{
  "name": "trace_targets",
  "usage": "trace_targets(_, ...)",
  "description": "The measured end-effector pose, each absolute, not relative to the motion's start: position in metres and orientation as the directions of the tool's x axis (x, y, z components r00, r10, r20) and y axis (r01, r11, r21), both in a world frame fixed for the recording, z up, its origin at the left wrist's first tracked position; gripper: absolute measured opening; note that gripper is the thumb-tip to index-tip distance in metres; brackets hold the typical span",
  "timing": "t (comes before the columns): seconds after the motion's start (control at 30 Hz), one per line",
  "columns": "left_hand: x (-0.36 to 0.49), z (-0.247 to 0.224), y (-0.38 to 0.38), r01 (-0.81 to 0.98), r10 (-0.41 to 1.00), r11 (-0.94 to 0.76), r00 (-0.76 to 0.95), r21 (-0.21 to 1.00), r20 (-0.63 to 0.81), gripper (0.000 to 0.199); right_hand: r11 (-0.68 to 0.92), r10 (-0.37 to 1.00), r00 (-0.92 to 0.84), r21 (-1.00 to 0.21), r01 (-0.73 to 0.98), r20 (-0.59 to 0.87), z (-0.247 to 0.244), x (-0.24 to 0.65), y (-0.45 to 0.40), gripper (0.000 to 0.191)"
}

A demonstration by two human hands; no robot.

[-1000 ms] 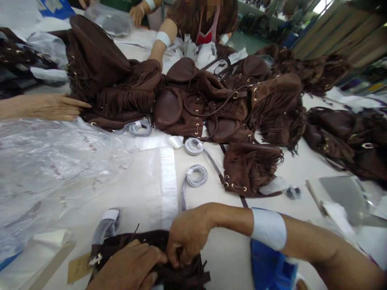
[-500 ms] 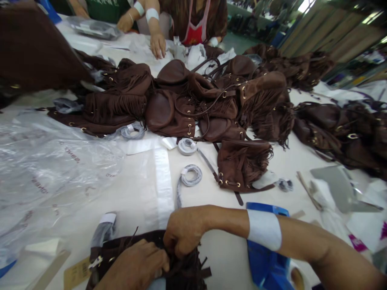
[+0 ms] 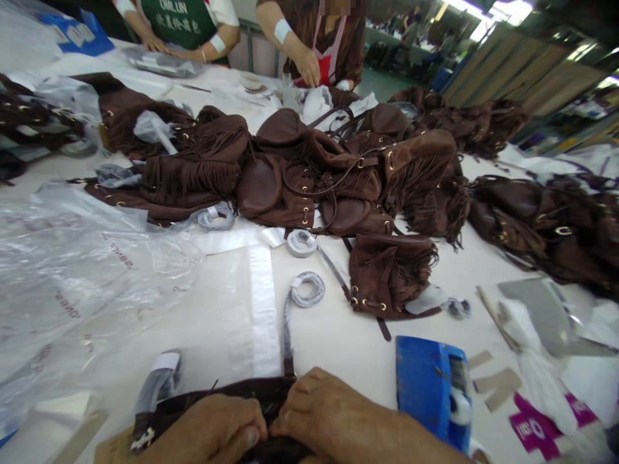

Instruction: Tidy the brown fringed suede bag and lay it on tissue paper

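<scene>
A dark brown bag [image 3: 244,389] lies at the bottom edge of the head view, partly cut off. My left hand [image 3: 213,425] has its fingers curled on the bag's opening edge. Close beside it, my right hand [image 3: 322,412] grips the same edge, its fingers bent down and partly hidden. From the bag runs a strap wrapped in clear film, ending in a coil [image 3: 308,290] on the table. Another wrapped strap [image 3: 162,380] sticks up at the bag's left. A tan card tag [image 3: 112,448] shows beneath that side.
A blue tape dispenser [image 3: 425,386] stands to the right. Beyond my hands lie a small fringed bag [image 3: 387,277] and a pile of brown bags [image 3: 271,187]. Clear printed plastic [image 3: 97,270] covers the left side. Two co-workers stand across the table [image 3: 338,348].
My right hand and forearm have come lower, nearer my left hand. A large brown bag has left the upper left. One co-worker's hand has risen from the table. The view has tilted up slightly.
</scene>
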State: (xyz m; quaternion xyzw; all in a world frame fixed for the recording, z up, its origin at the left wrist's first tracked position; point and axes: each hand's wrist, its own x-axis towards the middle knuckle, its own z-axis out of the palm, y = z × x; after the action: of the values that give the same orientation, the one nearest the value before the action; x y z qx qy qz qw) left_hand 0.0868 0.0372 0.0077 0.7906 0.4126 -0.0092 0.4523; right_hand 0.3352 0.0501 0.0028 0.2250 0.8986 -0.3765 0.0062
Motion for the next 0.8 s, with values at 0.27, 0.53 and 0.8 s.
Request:
trace_targets(0.27, 0.103, -0.009, 0.064, 0.801, 0.652, -0.242, 0.552, 0.548, -0.519, 0.028, 0.593, 0.575, -0.815, -0.646, 0.481, -0.080, -0.047, 0.325, 0.009, 0.009)
trace_targets(0.53, 0.099, -0.023, 0.066, 0.815, 0.579, -0.446, 0.579, 0.371, -0.575, 0.050, 0.604, 0.610, -0.792, -0.663, 0.442, 0.028, -0.052, 0.324, 0.000, 0.018)
trace_targets(0.8, 0.102, -0.034, 0.054, 0.774, 0.588, -0.564, 0.621, 0.287, -0.518, 0.055, 0.651, 0.614, -0.787, -0.604, 0.459, 0.065, -0.049, 0.329, 0.002, 0.013)
